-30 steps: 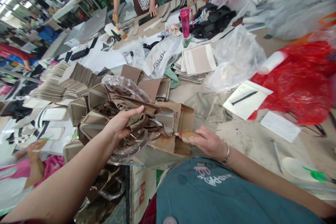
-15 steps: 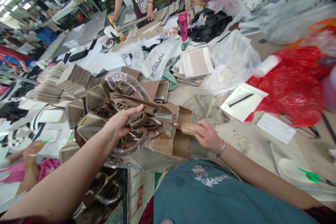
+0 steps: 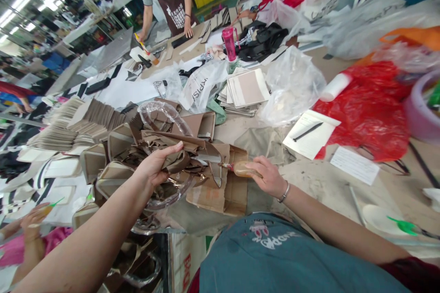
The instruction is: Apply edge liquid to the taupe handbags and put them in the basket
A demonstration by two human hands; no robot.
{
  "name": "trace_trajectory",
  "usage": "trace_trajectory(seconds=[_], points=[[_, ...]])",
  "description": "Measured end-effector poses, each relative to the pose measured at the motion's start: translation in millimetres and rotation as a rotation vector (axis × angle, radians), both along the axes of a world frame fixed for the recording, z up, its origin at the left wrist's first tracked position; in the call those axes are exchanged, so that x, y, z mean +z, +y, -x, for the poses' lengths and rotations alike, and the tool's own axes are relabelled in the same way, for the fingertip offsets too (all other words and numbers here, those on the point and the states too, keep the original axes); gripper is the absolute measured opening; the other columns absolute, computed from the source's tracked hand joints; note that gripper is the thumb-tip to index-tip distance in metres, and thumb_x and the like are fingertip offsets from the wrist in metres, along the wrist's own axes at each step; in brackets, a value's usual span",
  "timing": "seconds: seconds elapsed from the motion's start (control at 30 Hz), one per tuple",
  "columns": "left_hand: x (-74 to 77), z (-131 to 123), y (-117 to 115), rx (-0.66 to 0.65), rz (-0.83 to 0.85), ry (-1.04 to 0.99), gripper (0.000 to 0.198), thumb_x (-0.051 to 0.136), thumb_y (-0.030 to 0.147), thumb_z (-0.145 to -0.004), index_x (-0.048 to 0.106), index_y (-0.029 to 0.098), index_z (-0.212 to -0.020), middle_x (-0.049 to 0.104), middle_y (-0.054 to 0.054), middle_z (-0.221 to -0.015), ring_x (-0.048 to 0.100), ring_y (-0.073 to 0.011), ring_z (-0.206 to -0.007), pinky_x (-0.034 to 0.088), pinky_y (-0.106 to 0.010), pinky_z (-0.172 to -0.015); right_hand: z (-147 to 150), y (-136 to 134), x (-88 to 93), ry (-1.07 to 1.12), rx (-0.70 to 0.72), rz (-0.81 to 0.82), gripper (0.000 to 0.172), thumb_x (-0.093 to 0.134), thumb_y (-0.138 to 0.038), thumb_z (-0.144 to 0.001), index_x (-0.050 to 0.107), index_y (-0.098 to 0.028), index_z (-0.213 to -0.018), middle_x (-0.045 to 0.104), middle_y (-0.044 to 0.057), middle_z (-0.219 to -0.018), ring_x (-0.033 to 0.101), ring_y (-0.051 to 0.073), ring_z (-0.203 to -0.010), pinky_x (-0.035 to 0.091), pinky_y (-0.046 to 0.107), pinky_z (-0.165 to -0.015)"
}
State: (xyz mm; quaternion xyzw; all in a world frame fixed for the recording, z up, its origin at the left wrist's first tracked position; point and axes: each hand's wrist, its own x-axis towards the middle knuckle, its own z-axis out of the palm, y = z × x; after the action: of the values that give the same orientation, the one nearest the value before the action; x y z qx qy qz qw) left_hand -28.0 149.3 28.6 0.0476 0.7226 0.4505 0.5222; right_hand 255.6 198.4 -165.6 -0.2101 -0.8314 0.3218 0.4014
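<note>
My left hand point(image 3: 158, 164) is closed on a brown handbag point(image 3: 199, 146), thumb on top, with the fingers partly hidden beneath. The bag lies tilted, with folded straps and gold-coloured hardware. In my right hand point(image 3: 270, 176) is an amber glue bottle point(image 3: 242, 169), held sideways with its tip pointing left. That tip is at the edge of the bag's open flap; whether it touches cannot be made out. Under the flap is a torn piece of cardboard point(image 3: 236, 194). A plastic-wrapped handle point(image 3: 167, 112) arches behind the bag.
More brown bag bodies point(image 3: 112, 178) crowd the left, beside stacked panels point(image 3: 99, 116). Pale panels point(image 3: 249, 88), a clear plastic bag point(image 3: 292, 87), a notepad with a pen point(image 3: 311, 132) and a red plastic bag point(image 3: 371, 110) lie around. A co-worker's hand point(image 3: 188, 27) rests across the table.
The whole view has shifted slightly, with most things now a little further left. Both hands keep their holds, and the bottle's tip stays by the flap edge.
</note>
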Motion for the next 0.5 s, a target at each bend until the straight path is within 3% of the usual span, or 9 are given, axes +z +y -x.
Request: trace_trajectory(seconds=[0.2,0.4,0.5], points=[[1.1,-1.5,4.9,0.011,-0.001,-0.001,0.012,0.059,0.009,-0.08,0.065,0.007,-0.07,0.069,-0.008,-0.062,0.064,-0.0144,-0.049,0.055,-0.022,-0.048,1.8,-12.4,-7.3,-0.034,0.1,0.102,0.024,0.049,-0.016,-0.089,0.055,-0.02,-0.112,0.052,0.007,-0.093,0.054,0.019,-0.085,0.054,0.035,-0.073],[1.3,-0.6,10.0,0.003,-0.007,-0.013,0.011,0.059,0.009,-0.08,0.065,0.008,-0.071,0.069,-0.008,-0.063,0.065,-0.0147,-0.051,0.056,-0.022,-0.049,2.9,0.8,-3.9,0.028,0.02,0.05,0.029,0.05,-0.014,-0.088,0.054,-0.02,-0.116,0.051,0.009,-0.098,0.053,0.021,-0.089,0.053,0.038,-0.077],[0.9,0.0,11.1,-0.003,-0.004,-0.021,0.007,0.061,0.009,-0.078,0.065,0.008,-0.072,0.07,-0.009,-0.065,0.065,-0.0152,-0.052,0.056,-0.023,-0.05,1.9,4.2,-0.3,-0.003,0.085,0.02,0.024,0.05,-0.017,-0.089,0.056,-0.019,-0.113,0.051,0.008,-0.094,0.053,0.019,-0.086,0.053,0.036,-0.074]])
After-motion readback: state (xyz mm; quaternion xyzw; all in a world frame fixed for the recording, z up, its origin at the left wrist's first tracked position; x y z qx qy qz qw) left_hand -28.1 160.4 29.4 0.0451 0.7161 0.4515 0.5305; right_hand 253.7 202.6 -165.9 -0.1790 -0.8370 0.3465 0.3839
